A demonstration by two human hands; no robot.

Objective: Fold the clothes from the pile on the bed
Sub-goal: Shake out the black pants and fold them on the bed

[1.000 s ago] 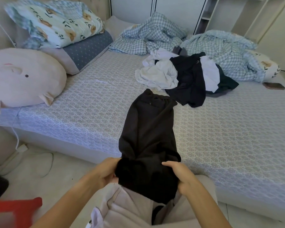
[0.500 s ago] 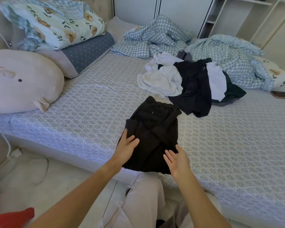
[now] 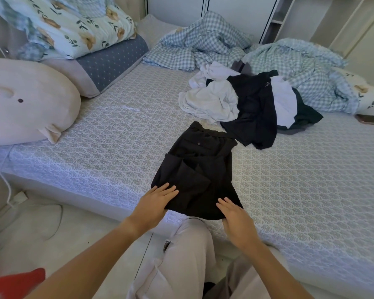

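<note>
A folded black fabric garment [image 3: 200,169] is lying flat near the front edge of the bed [image 3: 95,152] with its grey-and-white patterned cover, its waistband end pointing toward 12 o'clock. The left hand [image 3: 154,203] is resting on the garment's lower left corner, at about 7 o'clock of the cloth, with its fingers [image 3: 167,188] stretched out straight and flat, gripping nothing. The right hand [image 3: 235,219] is lying at the lower right corner, at about 5 o'clock, its fingers [image 3: 224,203] likewise extended and touching the fabric's edge without curling round it. At 1 o'clock from the garment, just beside its upper corner, a loose pile of white and black clothes [image 3: 246,102] is sitting on the bed. Beyond it, toward 12 and 2 o'clock, a crumpled blue-checked quilt [image 3: 289,67] is spreading across the far side. At 9 o'clock a round pink plush cushion [image 3: 28,102] is lying against the pillows.
</note>
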